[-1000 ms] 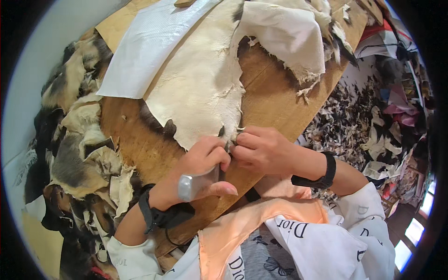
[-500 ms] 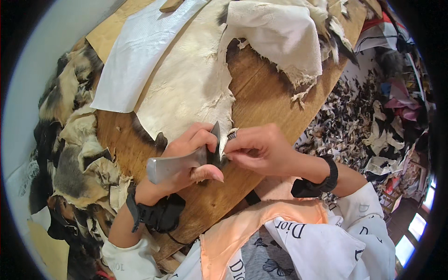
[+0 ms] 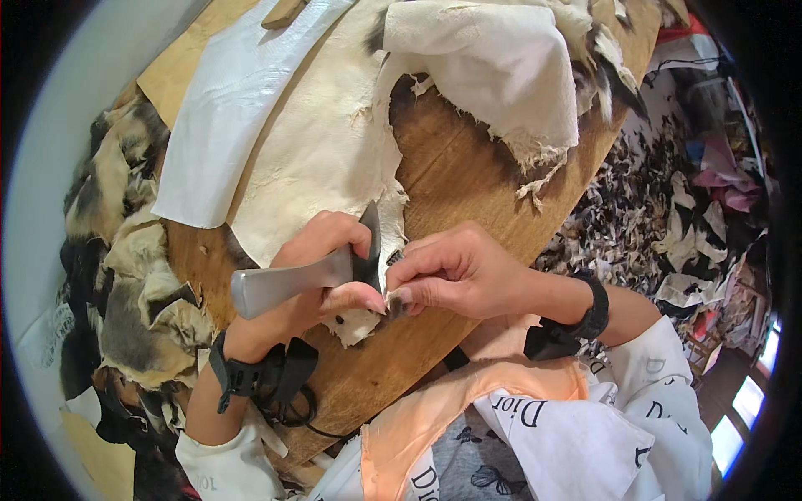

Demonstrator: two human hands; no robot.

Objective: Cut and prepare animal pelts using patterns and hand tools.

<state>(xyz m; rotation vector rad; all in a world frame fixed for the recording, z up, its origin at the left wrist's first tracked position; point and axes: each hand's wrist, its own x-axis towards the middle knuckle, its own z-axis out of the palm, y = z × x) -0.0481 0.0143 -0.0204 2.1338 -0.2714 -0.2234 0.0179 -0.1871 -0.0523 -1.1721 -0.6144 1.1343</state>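
The left hand [image 3: 316,242] and right hand [image 3: 464,271] are close together, fingers [image 3: 422,257] bent and thumbs [image 3: 355,296] pointing in toward each other.

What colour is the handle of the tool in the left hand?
The handle is silver-grey; it shows best in the head view.

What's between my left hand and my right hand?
In the head view, a dark blade and a narrow part of the pale hide lie between them.
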